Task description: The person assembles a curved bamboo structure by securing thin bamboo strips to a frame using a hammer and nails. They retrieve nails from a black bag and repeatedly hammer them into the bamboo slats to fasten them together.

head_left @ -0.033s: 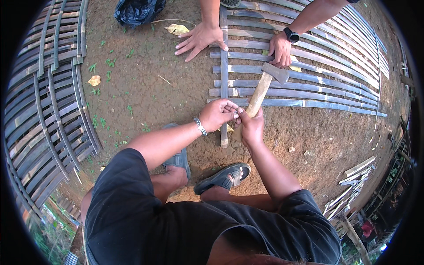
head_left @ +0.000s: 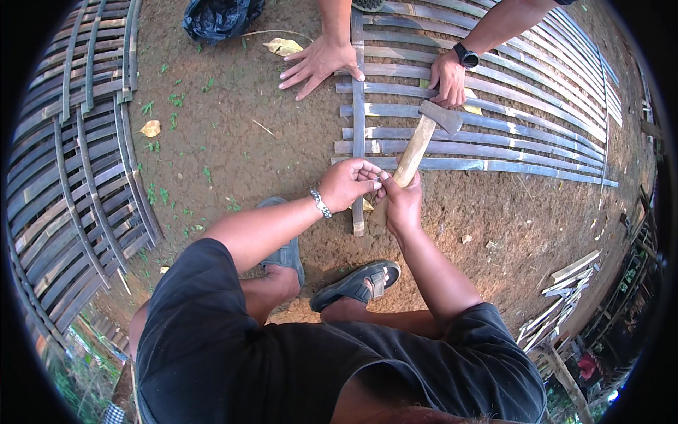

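Observation:
My right hand [head_left: 403,205] is closed round the wooden handle of a hatchet [head_left: 415,151], whose grey metal head points away from me over the bamboo slats. My left hand [head_left: 347,185], with a chain bracelet at its wrist, is pinched, its fingertips meeting my right thumb. Whatever lies between those fingertips is too small to make out. Just beyond my hands lies a slatted bamboo panel [head_left: 452,150], crossed near its left end by an upright strip [head_left: 359,120]. Another person's bare hand [head_left: 321,65] presses flat near that strip, and their watch-wearing hand [head_left: 448,76] rests on the slats.
More slatted bamboo panels [head_left: 67,177] lie at the left. A black plastic bag [head_left: 222,20] sits at the far edge, with a yellow leaf [head_left: 283,47] near it. Split wood pieces [head_left: 565,293] are heaped at the right. My sandalled feet [head_left: 357,286] stand on bare soil.

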A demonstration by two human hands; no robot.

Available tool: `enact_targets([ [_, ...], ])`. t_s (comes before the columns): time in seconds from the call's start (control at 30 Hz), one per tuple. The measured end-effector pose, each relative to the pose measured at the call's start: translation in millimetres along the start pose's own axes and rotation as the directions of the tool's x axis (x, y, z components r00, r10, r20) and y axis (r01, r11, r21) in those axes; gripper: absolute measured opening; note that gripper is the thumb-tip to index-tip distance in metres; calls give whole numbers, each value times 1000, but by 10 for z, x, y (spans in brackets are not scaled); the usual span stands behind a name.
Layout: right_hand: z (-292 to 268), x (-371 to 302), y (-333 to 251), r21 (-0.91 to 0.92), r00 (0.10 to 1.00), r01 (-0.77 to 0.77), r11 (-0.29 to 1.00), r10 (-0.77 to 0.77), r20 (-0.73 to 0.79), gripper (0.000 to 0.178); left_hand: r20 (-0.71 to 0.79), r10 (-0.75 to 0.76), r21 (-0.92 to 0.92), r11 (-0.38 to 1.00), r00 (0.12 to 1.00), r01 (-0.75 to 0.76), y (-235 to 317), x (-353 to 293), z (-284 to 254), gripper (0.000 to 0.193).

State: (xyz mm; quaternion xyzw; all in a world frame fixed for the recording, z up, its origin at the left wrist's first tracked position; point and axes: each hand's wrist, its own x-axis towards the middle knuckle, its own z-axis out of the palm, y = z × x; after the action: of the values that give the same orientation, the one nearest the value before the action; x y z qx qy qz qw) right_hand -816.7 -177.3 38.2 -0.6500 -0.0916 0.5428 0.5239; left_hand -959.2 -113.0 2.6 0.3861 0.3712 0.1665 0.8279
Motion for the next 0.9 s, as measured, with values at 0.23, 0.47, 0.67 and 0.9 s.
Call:
enact_targets([
  [0.23,31,13,-63,100,998,-62,993,62,5,54,-132,93,-186,976,987,-116,-123,-6,108,15],
  [0.47,49,76,-115,119,997,-48,992,54,-46,59,-438,167,-53,976,884,-211,-189,190,327,16],
  [0.67,-110,63,-97,14,999,4,1000,-3,-51,59,-776,338,171,926,533,-338,-52,845,81,16],
  [0.9,-73,-79,-75,-127,1000,-23,992,23,0,39,-695,692,668,722,196,-180,114,1387,-26,12],
])
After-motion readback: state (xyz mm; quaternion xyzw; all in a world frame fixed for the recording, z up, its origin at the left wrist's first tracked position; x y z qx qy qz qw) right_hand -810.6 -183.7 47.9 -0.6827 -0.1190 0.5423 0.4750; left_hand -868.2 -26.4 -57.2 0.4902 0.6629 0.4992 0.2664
